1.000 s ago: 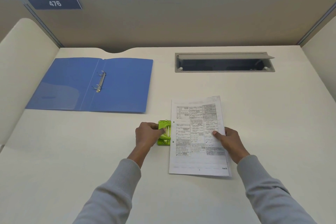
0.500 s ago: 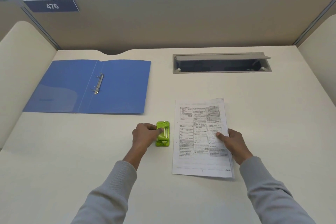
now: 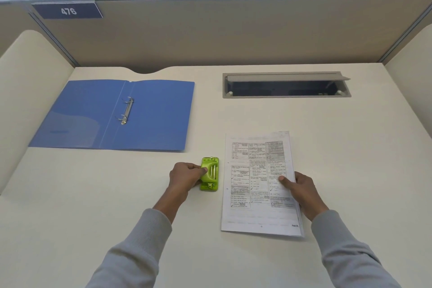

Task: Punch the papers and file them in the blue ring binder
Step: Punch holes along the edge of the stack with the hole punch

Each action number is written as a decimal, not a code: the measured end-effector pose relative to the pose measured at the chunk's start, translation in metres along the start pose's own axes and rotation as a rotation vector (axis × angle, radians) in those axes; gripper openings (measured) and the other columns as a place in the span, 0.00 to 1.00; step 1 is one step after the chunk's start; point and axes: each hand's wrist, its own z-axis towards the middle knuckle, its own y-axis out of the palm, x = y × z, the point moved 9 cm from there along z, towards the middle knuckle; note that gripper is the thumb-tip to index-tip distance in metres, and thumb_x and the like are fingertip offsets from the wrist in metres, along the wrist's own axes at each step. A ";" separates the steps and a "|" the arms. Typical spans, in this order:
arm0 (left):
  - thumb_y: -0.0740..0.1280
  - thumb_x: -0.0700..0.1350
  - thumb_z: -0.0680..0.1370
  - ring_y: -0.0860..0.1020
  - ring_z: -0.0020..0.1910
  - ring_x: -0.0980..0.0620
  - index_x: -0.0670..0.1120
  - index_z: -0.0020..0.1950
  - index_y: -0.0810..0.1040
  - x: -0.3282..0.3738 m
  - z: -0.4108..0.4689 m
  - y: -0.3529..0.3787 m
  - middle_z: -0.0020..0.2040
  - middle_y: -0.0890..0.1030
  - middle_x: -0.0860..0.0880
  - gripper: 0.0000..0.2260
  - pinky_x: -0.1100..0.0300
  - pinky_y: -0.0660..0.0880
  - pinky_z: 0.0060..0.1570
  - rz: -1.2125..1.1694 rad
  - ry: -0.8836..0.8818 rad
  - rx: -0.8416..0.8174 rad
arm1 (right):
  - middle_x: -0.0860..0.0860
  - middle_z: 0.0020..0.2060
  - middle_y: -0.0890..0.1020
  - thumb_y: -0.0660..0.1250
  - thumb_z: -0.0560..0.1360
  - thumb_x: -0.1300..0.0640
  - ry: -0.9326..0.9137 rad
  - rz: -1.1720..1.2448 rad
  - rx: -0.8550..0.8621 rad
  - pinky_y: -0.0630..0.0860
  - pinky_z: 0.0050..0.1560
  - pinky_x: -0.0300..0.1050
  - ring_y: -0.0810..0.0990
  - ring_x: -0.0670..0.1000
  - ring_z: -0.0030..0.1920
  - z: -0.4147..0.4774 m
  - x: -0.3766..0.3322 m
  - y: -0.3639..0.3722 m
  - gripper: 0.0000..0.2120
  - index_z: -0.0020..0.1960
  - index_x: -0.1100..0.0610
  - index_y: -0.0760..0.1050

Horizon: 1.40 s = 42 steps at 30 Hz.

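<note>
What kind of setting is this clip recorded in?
Probably an office cubicle desk: partition panels with a numbered plate reading 476, a cable hatch set in the desktop, and an open blue ring binder.

The hole punch (image 3: 210,174) against the fingers (image 3: 197,168) of my left hand (image 3: 184,176) is lime green with silvery bars. Under the thumb of my right hand (image 3: 301,190), the papers (image 3: 254,170) are white, gridded with black print and tick marks. Past my left fingers the ring binder (image 3: 159,114) is plain blue, its rings (image 3: 127,111) silver. My sleeves (image 3: 135,248) are grey, the desk (image 3: 350,147) cream.
</note>
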 end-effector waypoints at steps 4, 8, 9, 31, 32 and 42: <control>0.79 0.40 0.72 0.86 0.47 0.43 0.37 0.48 0.84 0.022 0.014 0.002 0.50 0.85 0.39 0.09 0.49 0.84 0.51 -0.039 0.030 -0.019 | 0.54 0.52 0.88 0.73 0.78 0.60 0.003 0.013 0.004 0.83 0.55 0.53 0.87 0.56 0.52 0.002 0.001 -0.001 0.11 0.60 0.59 0.82; 0.79 0.40 0.72 0.86 0.47 0.43 0.36 0.48 0.83 0.055 0.033 0.007 0.52 0.85 0.38 0.10 0.49 0.84 0.51 -0.048 0.072 -0.021 | 0.53 0.51 0.89 0.73 0.78 0.60 -0.001 0.007 -0.006 0.84 0.52 0.50 0.88 0.55 0.51 0.002 0.000 -0.001 0.09 0.58 0.57 0.83; 0.79 0.40 0.72 0.86 0.47 0.43 0.37 0.47 0.83 0.065 0.037 0.008 0.51 0.85 0.38 0.09 0.49 0.84 0.51 -0.045 0.083 -0.017 | 0.53 0.51 0.89 0.72 0.78 0.60 -0.004 0.007 -0.006 0.84 0.52 0.50 0.88 0.54 0.51 0.003 0.000 -0.001 0.09 0.58 0.57 0.83; 0.75 0.37 0.75 0.84 0.41 0.45 0.42 0.43 0.71 0.215 0.139 0.043 0.48 0.79 0.42 0.12 0.51 0.85 0.47 0.105 0.118 0.067 | 0.49 0.50 0.89 0.72 0.79 0.57 -0.024 -0.036 -0.006 0.84 0.56 0.56 0.89 0.51 0.49 0.006 0.004 -0.002 0.09 0.58 0.55 0.83; 0.74 0.37 0.76 0.84 0.41 0.45 0.42 0.42 0.70 0.218 0.142 0.044 0.47 0.79 0.43 0.12 0.51 0.85 0.47 0.119 0.119 0.073 | 0.49 0.49 0.89 0.72 0.79 0.57 -0.025 -0.037 -0.005 0.84 0.56 0.56 0.89 0.52 0.49 0.007 0.004 -0.002 0.09 0.58 0.55 0.83; 0.73 0.38 0.76 0.84 0.39 0.44 0.42 0.40 0.71 0.228 0.165 0.053 0.38 0.78 0.44 0.11 0.49 0.84 0.50 0.223 0.136 0.126 | 0.51 0.49 0.90 0.72 0.78 0.61 -0.029 -0.001 -0.016 0.83 0.58 0.57 0.89 0.52 0.50 0.009 0.004 -0.002 0.08 0.57 0.57 0.84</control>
